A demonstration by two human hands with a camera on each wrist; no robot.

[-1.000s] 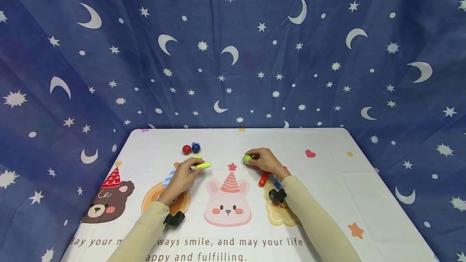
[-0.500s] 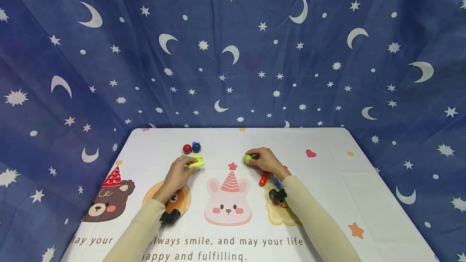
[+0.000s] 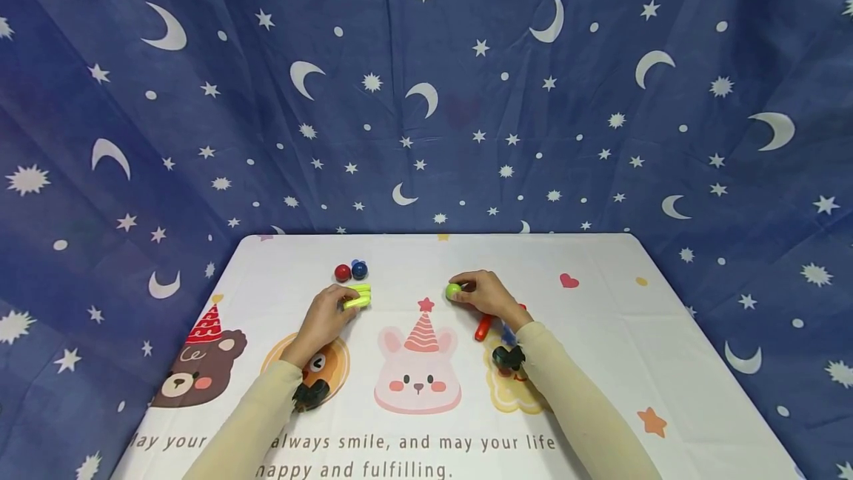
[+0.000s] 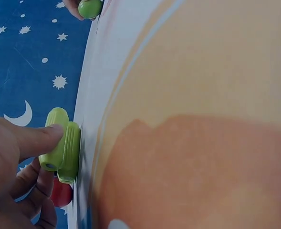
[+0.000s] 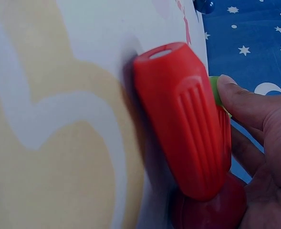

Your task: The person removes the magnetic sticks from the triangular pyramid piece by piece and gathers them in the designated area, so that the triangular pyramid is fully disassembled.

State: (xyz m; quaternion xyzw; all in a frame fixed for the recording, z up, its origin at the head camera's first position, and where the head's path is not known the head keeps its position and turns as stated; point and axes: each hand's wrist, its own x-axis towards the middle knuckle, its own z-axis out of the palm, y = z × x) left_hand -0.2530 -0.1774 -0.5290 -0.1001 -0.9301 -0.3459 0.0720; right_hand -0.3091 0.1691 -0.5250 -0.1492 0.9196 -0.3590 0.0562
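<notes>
Drew the yellow-green piece point(image 4: 51, 151) back leftward in the left hand point(image 3: 324, 317) since the frame a second ago, to a spot just beside a matching piece point(image 4: 72, 155); kept the right hand point(image 3: 489, 293) in place. Stretched both cream sleeves point(image 3: 246, 413) over the white printed cloth point(image 3: 600, 332), nearest of all, with a black wrist device point(image 3: 509, 358) at each cuff. Had a ribbed red piece point(image 5: 183, 119) tilted beside the right forearm, a dark red ball point(image 5: 212, 210) just beside it, and a blue thing point(image 3: 508, 335) half covered by the right arm. Pinched the yellow-green piece in the left hand, parted only by its thickness: thumb flat on the near side, other fingers curled behind. Saw a bright, rounded body with lengthwise grooves and a small dark recess in the end. Could not tell lying on the cloth from hovering just above it, nor make out contact with the matching piece. Pinched the green ball point(image 3: 453, 292) in the right hand, spread just as wide as its smooth, plain curve, a little beyond and to the right of the rabbit print's hat point(image 3: 422, 335). Saw a red ball point(image 3: 343, 273) and a dark blue ball point(image 3: 359, 270) side by side past the left hand, with a small blue part point(image 3: 355, 263) showing behind. Saw, farthest off, a blue curtain point(image 3: 466, 198) of white moons and stars.
</notes>
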